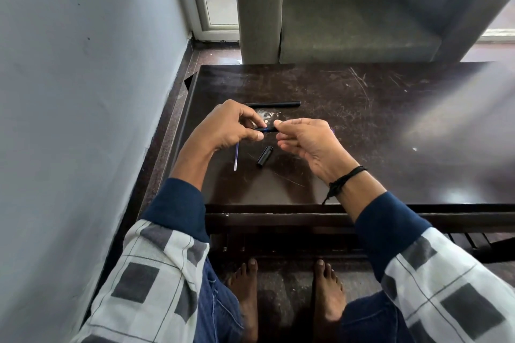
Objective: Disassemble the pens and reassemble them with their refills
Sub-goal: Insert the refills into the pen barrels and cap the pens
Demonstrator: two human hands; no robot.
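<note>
Above the dark wooden table, my left hand and my right hand pinch the two ends of a short black pen piece with a blue part at its middle. A thin blue refill lies on the table under my left hand, partly hidden by it. A black pen cap rests slanted between my hands. A long black pen barrel lies flat just beyond my hands. A bit of something blue peeks out behind my right hand.
A grey armchair stands beyond the table's far edge. A pale wall runs close along the left side. My bare feet are on the floor under the table's near edge.
</note>
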